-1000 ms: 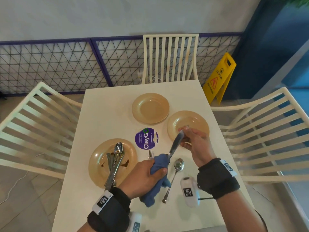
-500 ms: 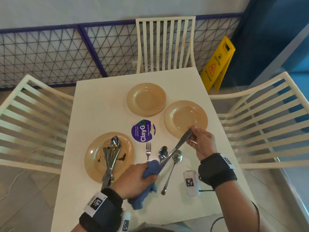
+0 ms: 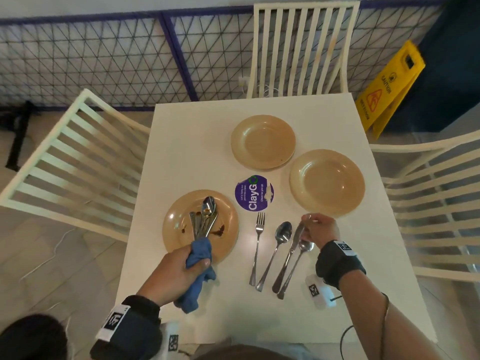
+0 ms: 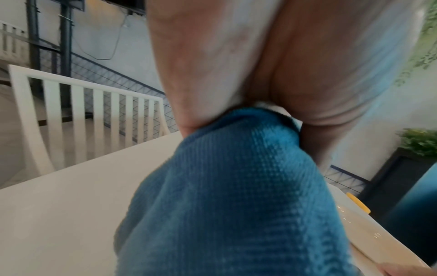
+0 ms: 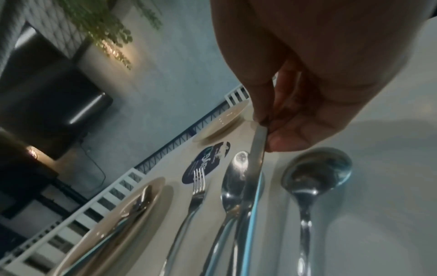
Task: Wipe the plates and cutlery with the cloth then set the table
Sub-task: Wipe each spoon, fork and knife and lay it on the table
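Pinching the blade end of a silver table knife (image 3: 291, 253) between thumb and fingertips, our right hand (image 3: 318, 228) holds it over the square white table (image 3: 192, 152), its handle slanting down toward the near edge among the other laid-out cutlery. In the right wrist view the knife (image 5: 254, 179) runs down from the fingertips (image 5: 260, 119), and whether its handle touches the table we cannot tell.

Our left hand (image 3: 176, 268) is closed in a fist round a crumpled blue woven cloth (image 3: 198, 266), which hangs from the fist over the near rim of a round tan plate (image 3: 176, 232). That plate is the only one with anything in it: a bundle of silver spoons and other cutlery (image 3: 205, 216) lying together across its middle, with dark brown smears beside them. The left wrist view shows the cloth (image 4: 236, 196) bunched under the thumb and filling most of the view.

On the table, between the soiled plate and our right hand, lie a silver fork (image 3: 257, 245), a silver spoon (image 3: 278, 245) just beside it, and a second silver spoon (image 3: 298, 261) partly under the knife.

Two more round tan plates sit farther out, both bare inside: one (image 3: 263, 141) toward the far side and one (image 3: 327, 181) to the right, just beyond our right hand. A round purple sticker (image 3: 253, 193) lies on the table between the three plates.
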`<state>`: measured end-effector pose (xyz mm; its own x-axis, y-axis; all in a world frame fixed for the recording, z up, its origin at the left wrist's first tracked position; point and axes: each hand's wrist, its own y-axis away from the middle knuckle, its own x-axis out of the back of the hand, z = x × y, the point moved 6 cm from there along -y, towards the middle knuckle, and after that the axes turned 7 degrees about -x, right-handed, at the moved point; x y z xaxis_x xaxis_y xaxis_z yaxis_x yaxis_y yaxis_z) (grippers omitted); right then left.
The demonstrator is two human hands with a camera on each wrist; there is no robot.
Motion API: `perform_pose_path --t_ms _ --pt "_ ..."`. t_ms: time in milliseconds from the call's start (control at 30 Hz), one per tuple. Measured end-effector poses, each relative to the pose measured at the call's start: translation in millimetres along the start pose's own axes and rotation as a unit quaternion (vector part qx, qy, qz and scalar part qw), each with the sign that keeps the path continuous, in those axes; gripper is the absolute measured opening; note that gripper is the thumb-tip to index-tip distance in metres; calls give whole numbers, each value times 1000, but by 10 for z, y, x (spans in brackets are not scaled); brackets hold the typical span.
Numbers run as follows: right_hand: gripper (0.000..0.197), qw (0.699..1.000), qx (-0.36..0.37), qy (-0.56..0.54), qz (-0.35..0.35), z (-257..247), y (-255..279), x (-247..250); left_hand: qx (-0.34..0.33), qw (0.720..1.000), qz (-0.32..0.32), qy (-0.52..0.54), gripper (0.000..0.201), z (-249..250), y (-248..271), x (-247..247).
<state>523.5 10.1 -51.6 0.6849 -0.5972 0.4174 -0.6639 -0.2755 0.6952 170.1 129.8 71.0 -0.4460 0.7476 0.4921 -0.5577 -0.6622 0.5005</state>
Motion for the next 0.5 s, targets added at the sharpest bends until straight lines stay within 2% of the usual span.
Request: perform_pose_path --t_ms 100,333,400,500 --pt "8 996 14 86 34 -87 -14 -67 16 1000 17 16 11 -177 35 89" --pt "24 962 64 246 98 -320 135 -235 20 997 58 39 15 -526 82 345" --pt "23 954 104 266 90 -424 298 -438 29 995 77 56 20 -620 93 415" --pt "19 933 187 305 25 -559 684 -999 28 994 86 70 20 -757 127 500"
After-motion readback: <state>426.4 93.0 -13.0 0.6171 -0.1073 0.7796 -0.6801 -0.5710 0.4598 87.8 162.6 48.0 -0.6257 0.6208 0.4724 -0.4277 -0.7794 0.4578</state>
